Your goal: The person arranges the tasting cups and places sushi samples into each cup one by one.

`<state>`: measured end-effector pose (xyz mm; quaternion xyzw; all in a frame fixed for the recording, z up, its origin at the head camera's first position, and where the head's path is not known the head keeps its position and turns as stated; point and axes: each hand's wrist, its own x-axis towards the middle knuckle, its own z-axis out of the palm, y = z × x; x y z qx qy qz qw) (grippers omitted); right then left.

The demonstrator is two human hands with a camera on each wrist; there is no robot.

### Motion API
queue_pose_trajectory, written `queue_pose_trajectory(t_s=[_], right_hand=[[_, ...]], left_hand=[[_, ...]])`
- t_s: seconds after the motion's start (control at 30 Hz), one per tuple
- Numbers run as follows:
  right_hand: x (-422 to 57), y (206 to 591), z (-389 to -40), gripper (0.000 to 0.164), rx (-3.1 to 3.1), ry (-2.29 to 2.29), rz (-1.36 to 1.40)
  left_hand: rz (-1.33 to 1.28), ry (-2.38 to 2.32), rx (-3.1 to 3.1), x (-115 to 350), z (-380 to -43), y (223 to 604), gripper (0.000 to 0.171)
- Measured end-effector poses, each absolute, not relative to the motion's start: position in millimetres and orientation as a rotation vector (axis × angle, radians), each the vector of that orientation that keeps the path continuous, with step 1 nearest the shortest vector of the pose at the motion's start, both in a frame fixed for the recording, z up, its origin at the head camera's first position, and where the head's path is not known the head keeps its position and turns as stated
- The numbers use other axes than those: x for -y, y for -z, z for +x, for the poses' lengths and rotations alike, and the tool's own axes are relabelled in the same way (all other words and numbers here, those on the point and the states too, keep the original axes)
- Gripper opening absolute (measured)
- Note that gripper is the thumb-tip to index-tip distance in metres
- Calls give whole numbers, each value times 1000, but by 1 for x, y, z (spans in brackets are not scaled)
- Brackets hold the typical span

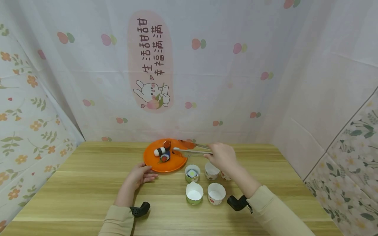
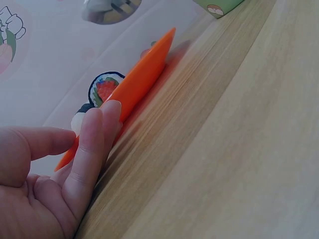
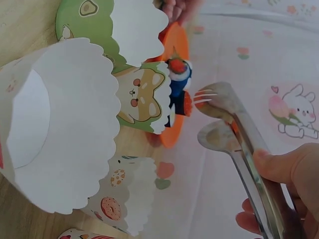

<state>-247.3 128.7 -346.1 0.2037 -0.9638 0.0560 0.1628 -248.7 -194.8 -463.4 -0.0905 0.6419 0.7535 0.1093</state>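
My left hand (image 1: 142,175) pinches the near-left rim of an orange plate (image 1: 174,166), thumb above and fingers beneath, as the left wrist view shows. On the plate lie a white toy sushi piece with a black band (image 1: 159,151), a toy sushi roll (image 2: 107,88) with a red centre and a red-orange topped piece (image 1: 167,145). My right hand (image 1: 222,157) holds metal tongs (image 3: 256,174) by the arms. Their fork-shaped and spoon-shaped ends stand apart over the plate's right side, with nothing between them in the right wrist view.
Right of the plate stand several scalloped paper cups. A green cup (image 1: 192,177) holds a toy roll with a green centre (image 1: 192,173). Nearer me are another green cup (image 1: 194,193) and a white patterned cup (image 1: 216,194). A printed curtain (image 1: 189,124) hangs behind the wooden table (image 1: 88,183).
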Motion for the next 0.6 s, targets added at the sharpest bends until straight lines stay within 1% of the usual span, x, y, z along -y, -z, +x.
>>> queue_pose_trajectory(t_s=[0.23,0.6], right_hand=[[-122,352,-262,39,2772,-135,578],[-113,359,-277,33,2768,-130,617]], left_hand=[[-263,-2211,-1891,195,-249,463,42],[-254,-2218,-1890,196,-249,464,39]])
